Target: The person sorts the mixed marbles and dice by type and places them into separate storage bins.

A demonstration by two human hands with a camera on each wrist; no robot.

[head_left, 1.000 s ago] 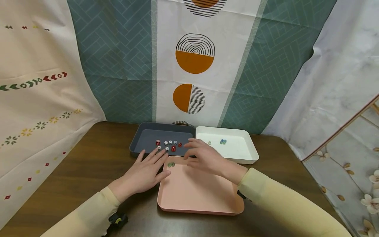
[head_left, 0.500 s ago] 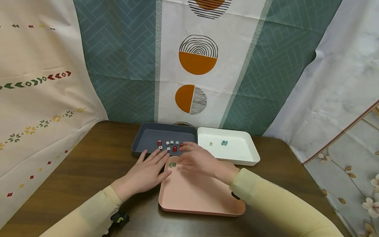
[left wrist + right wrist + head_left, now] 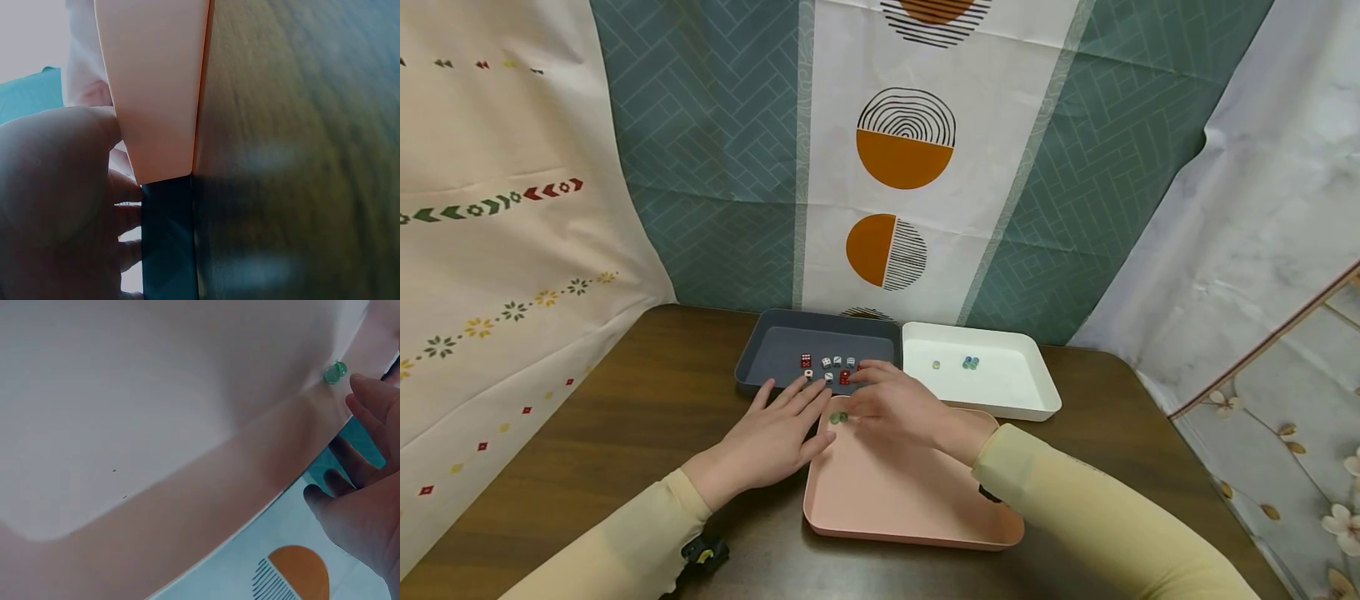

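Observation:
Two green glass marbles (image 3: pixel 838 417) lie together in the far left corner of the pink tray (image 3: pixel 910 508). Just right of them hovers my right hand (image 3: pixel 902 408), its fingers bent loosely with nothing between them. The right wrist view shows a small gap from the marbles (image 3: pixel 335 373) to the thumb and forefinger. My left hand (image 3: pixel 767 446) has its fingers spread and straight over the left corner where the pink and dark trays meet. In the left wrist view, the left thumb lies at the pink tray's rim (image 3: pixel 153 94).
Behind the pink tray, a dark grey tray (image 3: pixel 767 342) holds several red and white dice (image 3: pixel 827 363). Beside it a white tray (image 3: pixel 1000 387) contains several marbles (image 3: pixel 971 363). All stand on a brown wooden table (image 3: pixel 647 400) against hanging cloth (image 3: pixel 722 167).
My right hand has moved left, closer to the two green marbles, and its fingers now cover some dice in the dark tray. My left hand stays in place. The head view has shifted slightly.

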